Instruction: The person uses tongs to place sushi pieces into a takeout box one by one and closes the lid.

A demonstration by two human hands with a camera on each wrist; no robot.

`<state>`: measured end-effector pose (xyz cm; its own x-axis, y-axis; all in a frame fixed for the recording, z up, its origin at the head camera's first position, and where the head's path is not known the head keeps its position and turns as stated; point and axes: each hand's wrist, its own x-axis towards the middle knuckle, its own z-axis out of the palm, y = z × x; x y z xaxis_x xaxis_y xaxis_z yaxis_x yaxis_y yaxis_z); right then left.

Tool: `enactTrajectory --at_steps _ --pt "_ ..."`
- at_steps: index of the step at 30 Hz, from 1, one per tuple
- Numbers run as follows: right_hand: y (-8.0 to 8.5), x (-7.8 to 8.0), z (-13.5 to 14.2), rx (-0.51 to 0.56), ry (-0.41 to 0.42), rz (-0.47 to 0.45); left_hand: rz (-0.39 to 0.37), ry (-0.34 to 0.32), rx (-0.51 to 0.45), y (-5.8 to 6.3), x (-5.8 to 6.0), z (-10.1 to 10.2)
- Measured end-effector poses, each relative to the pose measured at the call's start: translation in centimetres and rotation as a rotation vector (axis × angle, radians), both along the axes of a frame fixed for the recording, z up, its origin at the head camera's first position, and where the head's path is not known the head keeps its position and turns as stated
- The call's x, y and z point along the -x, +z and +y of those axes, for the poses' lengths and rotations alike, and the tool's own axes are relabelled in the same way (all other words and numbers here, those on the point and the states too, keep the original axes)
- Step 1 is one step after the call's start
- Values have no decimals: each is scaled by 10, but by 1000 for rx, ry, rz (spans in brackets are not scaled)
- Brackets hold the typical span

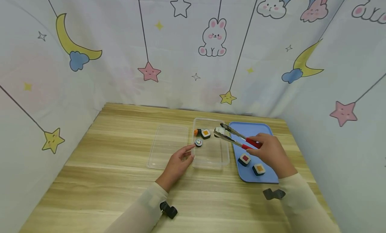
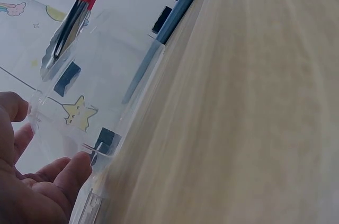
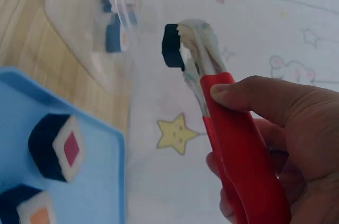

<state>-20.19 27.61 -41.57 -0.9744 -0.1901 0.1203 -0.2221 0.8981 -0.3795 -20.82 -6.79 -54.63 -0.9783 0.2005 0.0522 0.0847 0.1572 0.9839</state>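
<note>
My right hand (image 1: 272,154) grips red-handled metal tongs (image 3: 233,150). Between the tong tips is a toy sushi roll (image 3: 171,46) with a dark wrap and white top, over the right part of a clear plastic container (image 1: 211,157). In the container are a square roll with an orange centre (image 1: 206,134), an orange-topped piece (image 1: 196,132) and a small round roll (image 1: 198,143). My left hand (image 1: 178,164) has its fingertips against the container's left wall, its fingers loosely bent in the left wrist view.
Right of the container lies a blue tray (image 1: 251,127) bearing a roll with a red centre (image 1: 244,159) and another with an orange centre (image 1: 259,169). A flat clear lid (image 1: 167,146) lies left of the container. A printed curtain (image 1: 181,58) surrounds the wooden table (image 1: 99,166).
</note>
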Motion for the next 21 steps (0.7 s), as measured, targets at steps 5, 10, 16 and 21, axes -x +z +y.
enactTrajectory --at_steps 5,10,16,21 --pt "-2 4 -15 15 26 -40 7 2 -1 -1 0 0" --pt "-4 7 -26 68 35 -127 15 2 4 -3 0 -1" --pt "-7 13 -33 82 21 -241 8 -9 -4 -1 0 -1" --pt "-7 19 -38 81 11 -284 12 -7 -1 -2 1 -1"
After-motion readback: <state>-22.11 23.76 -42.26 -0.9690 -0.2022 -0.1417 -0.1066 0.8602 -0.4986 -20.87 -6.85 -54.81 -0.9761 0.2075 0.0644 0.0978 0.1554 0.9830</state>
